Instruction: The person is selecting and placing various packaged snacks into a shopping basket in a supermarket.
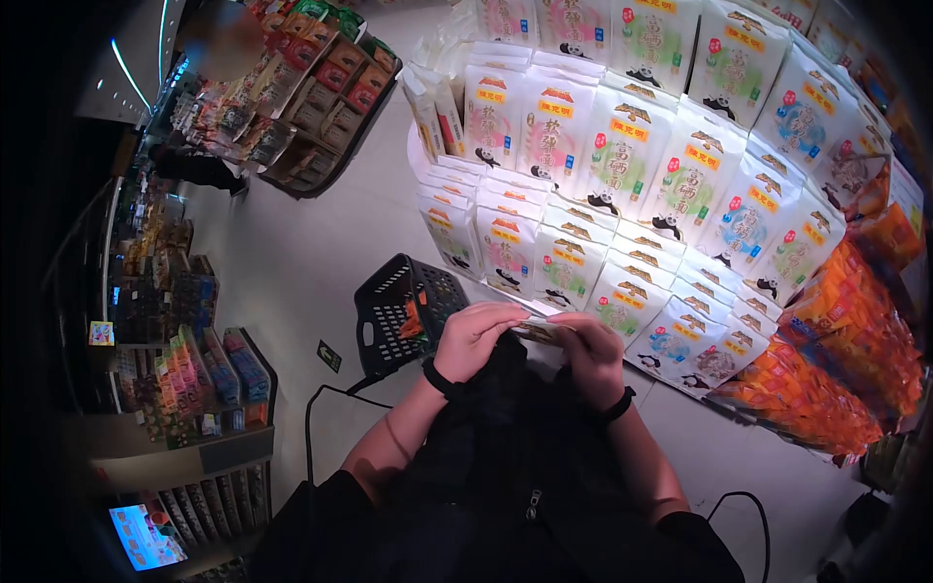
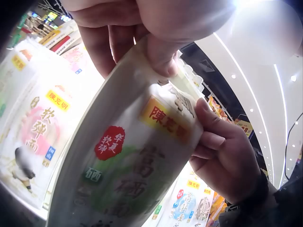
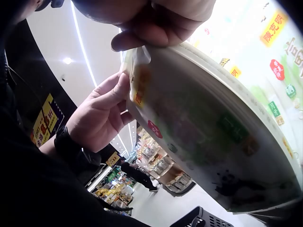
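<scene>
Between my two hands is a white bag of noodles (image 1: 537, 329), seen almost edge-on in the head view. My left hand (image 1: 473, 340) pinches its top edge on one side. On the other side, my right hand (image 1: 591, 352) grips the same edge with thumb and fingers. The left wrist view shows the bag's front (image 2: 120, 165), with a yellow label, a red seal and green print. A panda near the bottom of the bag (image 3: 203, 137) shows in the right wrist view. Stacked noodle bags (image 1: 637, 301) of the same brand stand just beyond my hands.
A black shopping basket (image 1: 372, 321) with orange packets inside is on the floor at my left. Orange bags (image 1: 807, 379) are heaped right of the noodle display. Shelves of snacks (image 1: 335, 92) stand far left, with a person in dark clothes (image 1: 199, 171) nearby.
</scene>
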A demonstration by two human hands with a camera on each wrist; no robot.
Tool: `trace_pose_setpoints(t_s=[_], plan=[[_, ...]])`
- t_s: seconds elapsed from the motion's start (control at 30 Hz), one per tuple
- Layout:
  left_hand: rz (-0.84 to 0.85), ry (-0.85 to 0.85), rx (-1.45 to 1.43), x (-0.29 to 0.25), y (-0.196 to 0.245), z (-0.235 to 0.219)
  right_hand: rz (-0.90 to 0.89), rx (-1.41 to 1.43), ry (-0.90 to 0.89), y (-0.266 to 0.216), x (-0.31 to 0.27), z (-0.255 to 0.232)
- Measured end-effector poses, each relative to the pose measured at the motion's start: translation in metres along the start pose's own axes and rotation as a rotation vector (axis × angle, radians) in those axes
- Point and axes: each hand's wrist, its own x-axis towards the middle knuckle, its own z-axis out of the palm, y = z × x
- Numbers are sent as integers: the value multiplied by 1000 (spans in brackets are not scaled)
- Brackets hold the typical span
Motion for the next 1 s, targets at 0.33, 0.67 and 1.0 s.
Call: trace_pose_setpoints(t_s=[0.33, 0.67, 1.0], plan=[[-106, -97, -174, 69, -62, 10, 109, -114, 281, 55, 36, 24], [39, -189, -291, 104, -102, -37, -2, -583, 699, 38, 79, 39], [-54, -325, -383, 121, -179, -143, 91, -839, 251, 28, 200, 171]])
